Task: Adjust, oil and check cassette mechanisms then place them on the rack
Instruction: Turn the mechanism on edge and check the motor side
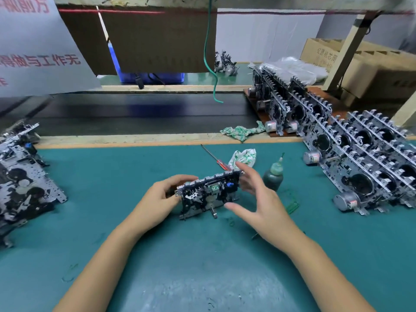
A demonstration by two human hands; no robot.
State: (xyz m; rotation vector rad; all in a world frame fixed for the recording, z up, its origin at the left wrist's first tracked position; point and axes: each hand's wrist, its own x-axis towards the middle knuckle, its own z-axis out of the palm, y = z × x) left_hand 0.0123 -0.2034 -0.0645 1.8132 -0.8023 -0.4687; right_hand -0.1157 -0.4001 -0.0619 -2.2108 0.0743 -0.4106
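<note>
Left hand (pixel 167 194) gripped the left end of the cassette mechanism (pixel 208 194), standing on edge mid-worktop (pixel 180 266). Right hand (pixel 256 197) was released, fingers spread just beside its right end; contact unclear. Oil bottle (pixel 273 176) stood just right of that hand, red-handled screwdriver (pixel 215 158) and a rag (pixel 244 157) behind. Finished mechanisms (pixel 364 158) were stacked at the right edge, more (pixel 22 176) at the left edge.

The hanging grey sign (pixel 33 52) reads "与工作无" in red; the cardboard box (pixel 337 57) print is blurred.
</note>
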